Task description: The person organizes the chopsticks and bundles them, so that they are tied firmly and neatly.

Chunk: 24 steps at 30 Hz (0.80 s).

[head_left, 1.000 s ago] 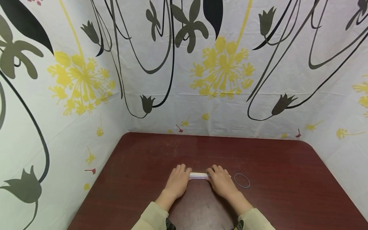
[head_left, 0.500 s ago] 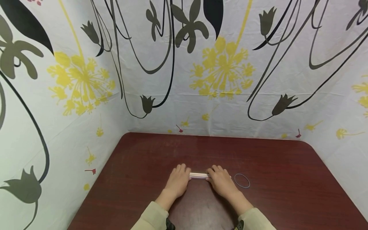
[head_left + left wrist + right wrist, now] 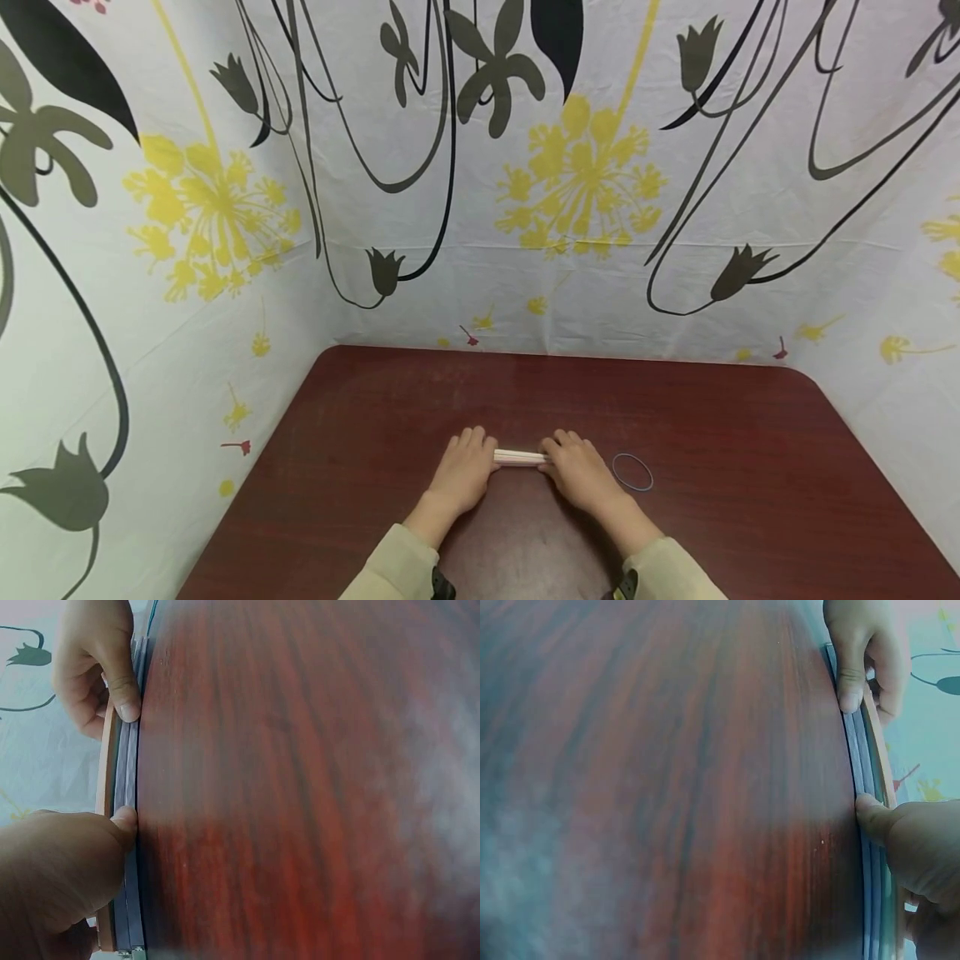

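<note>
A short bundle of thin straight sticks (image 3: 517, 457) lies crosswise on the table, pale in the head view. The wrist views show grey-blue sticks (image 3: 129, 769) beside a light wood-coloured one, and small metallic bits at one end; their exact kind is unclear. My left hand (image 3: 465, 472) pinches the left part, thumb (image 3: 126, 819) on the near side and fingers over the far side. The right part is pinched the same way by my right hand (image 3: 579, 475), its thumb (image 3: 870, 810) pressed on the near side. Both hands mostly hide the ends.
Just right of my right hand lies a thin blue-grey loop (image 3: 642, 490), like a rubber band. The dark red wooden table (image 3: 720, 533) reaches back to a white cloth (image 3: 480, 217) printed with flowers, which hangs around its far and side edges.
Both hands stay almost in place around the sticks. Between them, the visible part of the bundle has gone from white with purplish lines to a creamier tone.
</note>
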Motion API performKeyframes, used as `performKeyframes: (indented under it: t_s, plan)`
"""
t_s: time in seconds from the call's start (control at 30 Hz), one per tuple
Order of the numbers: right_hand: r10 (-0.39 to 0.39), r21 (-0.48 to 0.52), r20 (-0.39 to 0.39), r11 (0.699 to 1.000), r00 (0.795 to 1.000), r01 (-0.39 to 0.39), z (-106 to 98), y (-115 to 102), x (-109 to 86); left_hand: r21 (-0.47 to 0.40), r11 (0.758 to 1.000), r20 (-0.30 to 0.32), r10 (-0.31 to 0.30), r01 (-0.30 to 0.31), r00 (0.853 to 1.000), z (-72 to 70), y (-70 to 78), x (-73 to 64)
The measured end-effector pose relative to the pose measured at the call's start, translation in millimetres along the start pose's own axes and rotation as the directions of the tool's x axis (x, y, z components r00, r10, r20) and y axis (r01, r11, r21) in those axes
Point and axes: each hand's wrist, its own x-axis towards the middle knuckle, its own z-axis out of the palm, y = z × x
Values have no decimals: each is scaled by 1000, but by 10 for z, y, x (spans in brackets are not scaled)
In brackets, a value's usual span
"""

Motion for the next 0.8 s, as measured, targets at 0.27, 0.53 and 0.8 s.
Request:
performKeyframes:
  t_s: [0.27,0.53,0.8]
  plan:
    - [-9,1,-5,1000,1000,9,-11,-7,8,-1,1000,28,-9,9,1000,-7,7,-12]
    - [1,-9,6,1000,1000,-1,-2,2,-4,4,1000,26,-14,14,1000,-3,13,-9]
    - [-9,-23,5,1000,1000,9,-20,12,3,30,999,31,-12,12,999,-26,13,16]
